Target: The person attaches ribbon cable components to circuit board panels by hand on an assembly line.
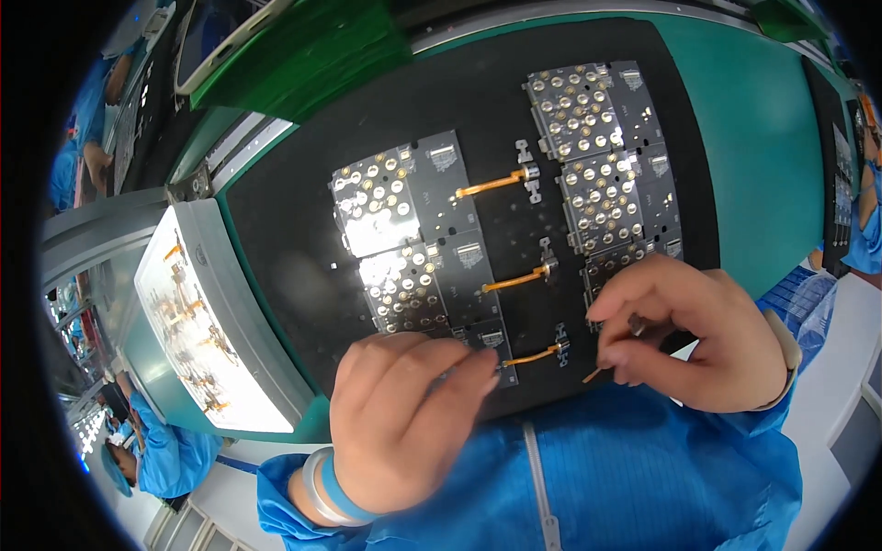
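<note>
My left hand [404,413] is closed over the near end of the left column of dark circuit boards [441,207]. Its thumb and forefinger come together beside the board end of the nearest orange flex cable [533,356]; what lies between them is hidden. At the right, my right hand [698,335] is closed on another small flex cable [593,375], its orange tip sticking out below the fingers and a dark part showing between them. Two more flex cables, a middle one [514,279] and a far one [491,185], run from the left boards to small metal-bracketed ends.
A second column of boards [602,202] lies on the black mat [285,248] at the right, partly under my right hand. Left stands a white tray [266,367] with several flex cables. Green film [312,64] hangs at the far left. Co-workers sit at both sides.
</note>
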Available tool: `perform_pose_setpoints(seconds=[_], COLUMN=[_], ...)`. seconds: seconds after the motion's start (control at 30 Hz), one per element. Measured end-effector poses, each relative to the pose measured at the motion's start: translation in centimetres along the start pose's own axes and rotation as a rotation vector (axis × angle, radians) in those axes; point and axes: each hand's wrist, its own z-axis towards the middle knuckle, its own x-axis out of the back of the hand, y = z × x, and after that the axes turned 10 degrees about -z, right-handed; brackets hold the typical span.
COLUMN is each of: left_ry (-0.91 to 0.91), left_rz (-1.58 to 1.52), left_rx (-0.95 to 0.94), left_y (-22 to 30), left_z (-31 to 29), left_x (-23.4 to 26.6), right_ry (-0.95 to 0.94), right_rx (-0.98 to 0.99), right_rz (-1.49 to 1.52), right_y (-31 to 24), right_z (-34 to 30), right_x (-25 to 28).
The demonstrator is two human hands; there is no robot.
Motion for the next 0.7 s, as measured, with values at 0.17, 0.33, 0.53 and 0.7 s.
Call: perform_pose_setpoints(seconds=[0.17,0.33,0.53,0.7], left_ry=[0.0,0.088,0.169,0.042], left_rz=[-0.077,0.084,0.111,0.186], left_rx=[-0.108,-0.247,-0.28,-0.315], left_y=[2.1,3.7,2.2,0.4], left_z=[2.9,6.9,10.1,11.9], left_x=[-0.6,0.0,-0.6,-0.9], right_ry=[-0.009,0.015,0.468,0.452], right_rx=[0.185,0.247,0.68,0.74], right_rz=[0.271,0.512,-0.349,-0.427], right_y=[1.1,0.9,1.7,2.1], right_z=[0.6,1.4,3.2,3.5], right_x=[0.5,2.2,4.9,7.5])
